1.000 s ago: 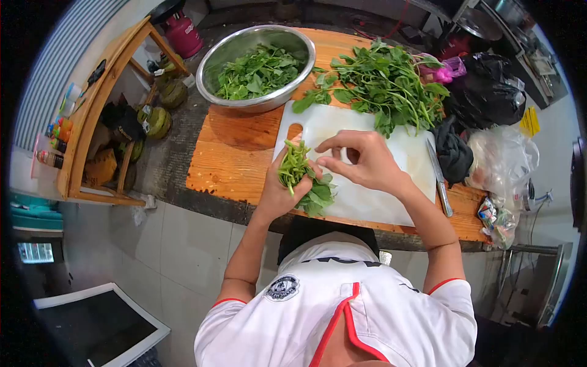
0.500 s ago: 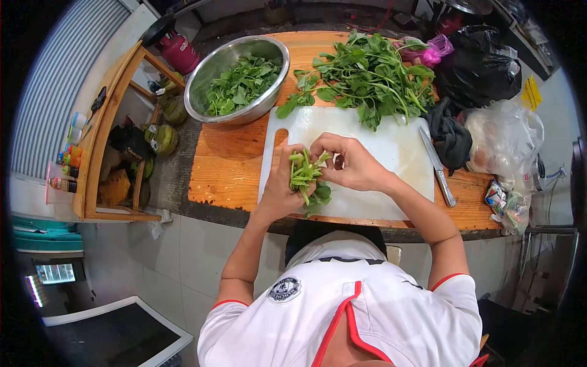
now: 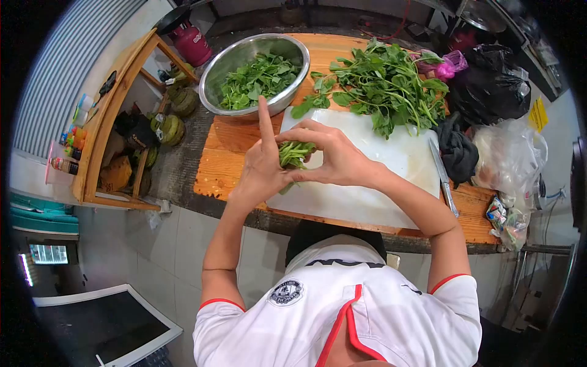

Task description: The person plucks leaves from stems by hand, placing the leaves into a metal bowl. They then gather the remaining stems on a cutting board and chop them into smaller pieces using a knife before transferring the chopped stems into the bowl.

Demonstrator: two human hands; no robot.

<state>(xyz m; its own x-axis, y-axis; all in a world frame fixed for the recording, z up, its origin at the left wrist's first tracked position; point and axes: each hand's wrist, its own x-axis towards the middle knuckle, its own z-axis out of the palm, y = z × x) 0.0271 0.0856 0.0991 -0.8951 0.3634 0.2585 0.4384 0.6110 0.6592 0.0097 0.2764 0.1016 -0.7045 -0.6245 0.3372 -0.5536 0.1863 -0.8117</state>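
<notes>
A small bunch of leafy greens [image 3: 294, 154] is between my two hands, its cut-looking pale stems pointing up. My left hand [image 3: 258, 168] grips it from the left, with one finger stretched up toward the bowl. From the other side my right hand [image 3: 339, 158] curls its fingers and thumb around the bunch. Both hands are above the white cutting board [image 3: 367, 199]. A larger pile of leafy greens [image 3: 391, 82] lies across the board's far edge. Torn leaves [image 3: 260, 79] fill part of the steel bowl [image 3: 211, 95] at the far left.
A knife [image 3: 443, 177] rests along the board's right edge. Beside it are a dark cloth [image 3: 457, 150], a clear plastic bag [image 3: 510, 156], a black bag [image 3: 492, 82] and a pink bag [image 3: 449, 66]. A wooden shelf [image 3: 116, 107] stands left of the wooden table [image 3: 223, 156].
My right hand has moved in from beside the bunch to close around it. One left-hand finger now points up. The whole view has shifted slightly.
</notes>
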